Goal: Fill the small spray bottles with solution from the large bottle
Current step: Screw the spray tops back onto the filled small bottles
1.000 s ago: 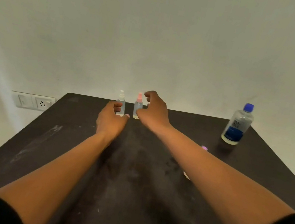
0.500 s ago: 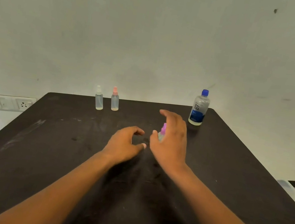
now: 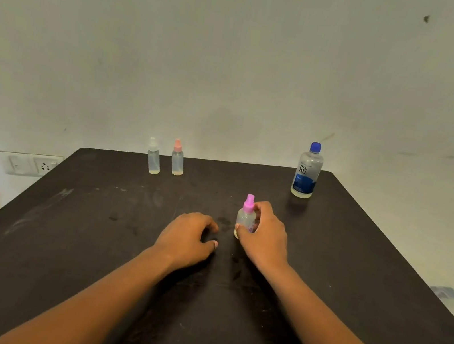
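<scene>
Your right hand (image 3: pixel 264 239) curls thumb and fingers around the pink-capped spray bottle (image 3: pixel 246 217), upright mid-table (image 3: pixel 59 234), probably steadying it for uncapping, while your left hand (image 3: pixel 186 238) rests beside it, loosely curled and empty; the large bottle (image 3: pixel 307 171) stands capped, well apart.

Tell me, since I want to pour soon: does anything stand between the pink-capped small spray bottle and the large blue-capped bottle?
Nothing visible does. Bare dark tabletop separates the pink-capped small spray bottle, gripped by the right hand, from the large blue-capped bottle.
</scene>
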A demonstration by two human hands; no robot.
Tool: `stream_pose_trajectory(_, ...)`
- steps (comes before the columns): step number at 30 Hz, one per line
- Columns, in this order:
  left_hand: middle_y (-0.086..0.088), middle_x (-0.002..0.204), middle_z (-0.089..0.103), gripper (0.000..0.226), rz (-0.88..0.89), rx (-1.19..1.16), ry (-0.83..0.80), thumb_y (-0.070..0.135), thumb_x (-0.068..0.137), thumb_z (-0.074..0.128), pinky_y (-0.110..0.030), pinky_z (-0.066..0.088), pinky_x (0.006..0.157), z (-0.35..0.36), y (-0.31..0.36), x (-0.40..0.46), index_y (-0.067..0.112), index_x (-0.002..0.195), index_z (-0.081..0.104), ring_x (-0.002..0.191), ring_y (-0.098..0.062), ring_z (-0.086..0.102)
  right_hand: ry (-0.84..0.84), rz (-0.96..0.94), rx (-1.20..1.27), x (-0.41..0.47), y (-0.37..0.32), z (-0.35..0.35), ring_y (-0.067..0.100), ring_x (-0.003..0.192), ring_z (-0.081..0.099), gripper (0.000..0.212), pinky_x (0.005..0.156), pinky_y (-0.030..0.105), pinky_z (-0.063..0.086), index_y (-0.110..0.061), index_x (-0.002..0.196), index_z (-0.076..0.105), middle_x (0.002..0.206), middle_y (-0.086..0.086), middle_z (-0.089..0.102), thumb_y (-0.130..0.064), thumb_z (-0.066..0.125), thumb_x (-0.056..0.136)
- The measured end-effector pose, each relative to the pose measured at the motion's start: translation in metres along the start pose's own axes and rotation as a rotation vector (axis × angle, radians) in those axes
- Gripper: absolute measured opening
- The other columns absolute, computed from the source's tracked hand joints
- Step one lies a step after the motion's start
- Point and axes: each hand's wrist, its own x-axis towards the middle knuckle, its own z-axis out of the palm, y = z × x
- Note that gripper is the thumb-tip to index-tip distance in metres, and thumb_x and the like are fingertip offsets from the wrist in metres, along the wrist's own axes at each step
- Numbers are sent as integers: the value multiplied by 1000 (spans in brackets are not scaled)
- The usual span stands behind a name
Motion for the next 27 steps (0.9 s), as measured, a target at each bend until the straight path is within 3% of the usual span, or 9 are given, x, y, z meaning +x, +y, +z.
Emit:
stream_pose_trajectory(4,4,137,65,43,-2,39,13,41,95,71,-35,51,107,0,-5,10,27,136,64,127,-16,60,48,-11,32,4,1,2,11,97,61,48,83,27,51,-24,128,56,116,-4,67,-28,82,89)
stream_pose_trajectory(8,2,148,59,56,-23,125,42,49,97,66,-41,49,113,-2,-15,27,26,146,54,135,-21,55,121,-31,114,14,-5,14,13,92,67,40,88,39,58,-26,120,60,101,-10,65,-27,82,87)
stream_pose_trajectory(14,0,151,55,60,-83,223,4,56,98,62,-46,49,112,-18,-36,71,26,149,52,137,-24,54,101,-106,125,60,-30,32,15,95,67,40,86,36,57,-25,123,59,104,-9,66,-27,80,89)
stream_pose_trajectory(20,0,130,63,50,-129,266,-65,61,94,64,-46,56,101,-31,-59,112,25,128,62,120,-22,61,65,-130,98,123,-48,50,20,97,67,40,87,38,56,-23,125,58,109,-3,68,-26,78,90)
stream_pose_trajectory(27,0,129,63,60,-155,349,-91,70,89,59,-45,57,96,-22,-79,128,26,131,61,120,-25,62,46,-64,73,181,-45,79,26,101,68,44,81,35,53,-22,129,56,115,2,69,-25,78,91)
